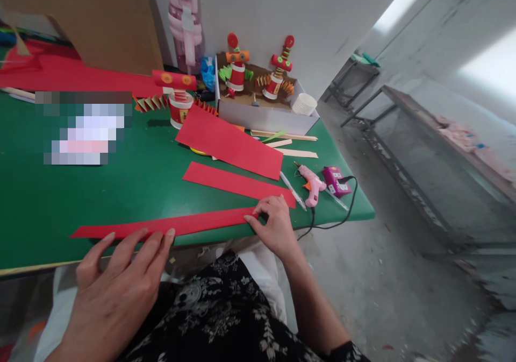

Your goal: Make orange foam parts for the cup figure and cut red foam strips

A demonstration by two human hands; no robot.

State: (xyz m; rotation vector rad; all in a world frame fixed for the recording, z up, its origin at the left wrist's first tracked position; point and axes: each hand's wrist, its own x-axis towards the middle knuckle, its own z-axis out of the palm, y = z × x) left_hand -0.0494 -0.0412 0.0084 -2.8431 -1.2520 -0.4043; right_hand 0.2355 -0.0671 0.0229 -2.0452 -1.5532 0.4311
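Observation:
A long, narrow red paper strip [193, 222] lies along the front edge of the green table. My left hand [121, 276] rests its spread fingertips on the strip's left part, not gripping it. At the other end, my right hand [276, 225] pinches the strip between thumb and fingers. A second red paper strip [229, 181] lies just behind, its right end partly beside my right hand. Farther back is a wider red paper sheet [234, 144].
Right of my hands lie a white pen [293, 191], a pink glue gun [311, 184] with its cord and a purple box [337, 181]. Behind stand a paper-cup figure [180, 109] and a white box [266, 115] holding similar figures. Flat wooden sticks [298, 153] lie before it.

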